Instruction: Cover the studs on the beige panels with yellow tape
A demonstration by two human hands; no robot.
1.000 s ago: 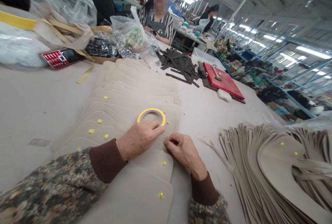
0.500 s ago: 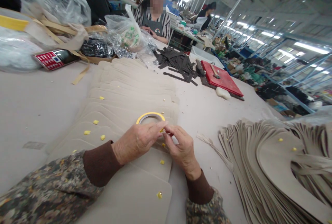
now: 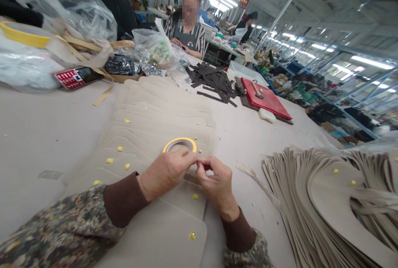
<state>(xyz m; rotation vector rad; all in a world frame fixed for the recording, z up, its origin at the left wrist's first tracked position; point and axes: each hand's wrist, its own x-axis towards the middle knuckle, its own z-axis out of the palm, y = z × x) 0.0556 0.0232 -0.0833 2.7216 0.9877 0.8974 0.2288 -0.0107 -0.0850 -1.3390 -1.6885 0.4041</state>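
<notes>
A roll of yellow tape (image 3: 180,139) is held in my left hand (image 3: 168,172), its ring showing above the fingers. Thumb and forefinger of my right hand (image 3: 217,183) are pinched together, with the tips meeting my left fingertips; what lies in that pinch is too small to make out. Below both hands, beige panels (image 3: 168,235) overlap in a long fanned row. Small yellow tape pieces (image 3: 195,196) are stuck on several of them, and brass-coloured studs (image 3: 200,151) show along the right side.
Beige cut pieces (image 3: 329,201) stand bunched at the right. Dark strips (image 3: 214,81) lie in a heap at the back, beside a red board (image 3: 264,98) carrying a hammer (image 3: 257,90). Plastic bags (image 3: 155,48) and a phone-like object (image 3: 77,77) are at back left. A person (image 3: 186,27) sits opposite.
My hands stay close together with the tape roll in the left. The fingertips have shifted slightly, and a stud beside them now shows. The whole view has moved a little.
</notes>
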